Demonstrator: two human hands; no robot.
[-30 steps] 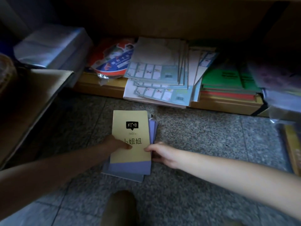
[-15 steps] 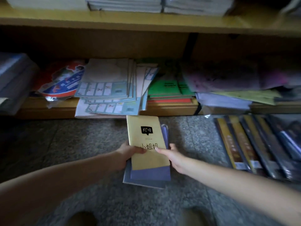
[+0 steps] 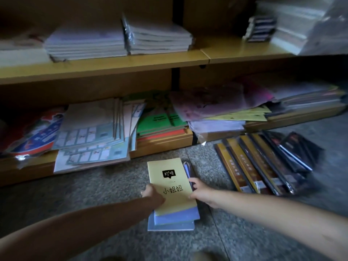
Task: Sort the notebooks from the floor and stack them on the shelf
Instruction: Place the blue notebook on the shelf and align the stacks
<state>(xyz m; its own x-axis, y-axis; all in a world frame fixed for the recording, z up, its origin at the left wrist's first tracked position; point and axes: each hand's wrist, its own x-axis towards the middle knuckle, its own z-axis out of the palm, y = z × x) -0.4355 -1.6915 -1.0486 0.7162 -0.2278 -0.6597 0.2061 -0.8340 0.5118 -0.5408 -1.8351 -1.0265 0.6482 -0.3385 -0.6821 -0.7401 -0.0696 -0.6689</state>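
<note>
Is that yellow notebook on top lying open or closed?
Closed. The yellow notebook shows only its printed front cover, lying flat atop the blue notebooks; no inside pages are visible.

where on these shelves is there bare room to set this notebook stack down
The upper shelf has a bare patch between the wrapped white stack and the small dark stack. The lower shelf is crowded all along, with papers overhanging. On the floor, bare granite lies left of the notebook stack; the gold-spined books crowd the right.
</note>
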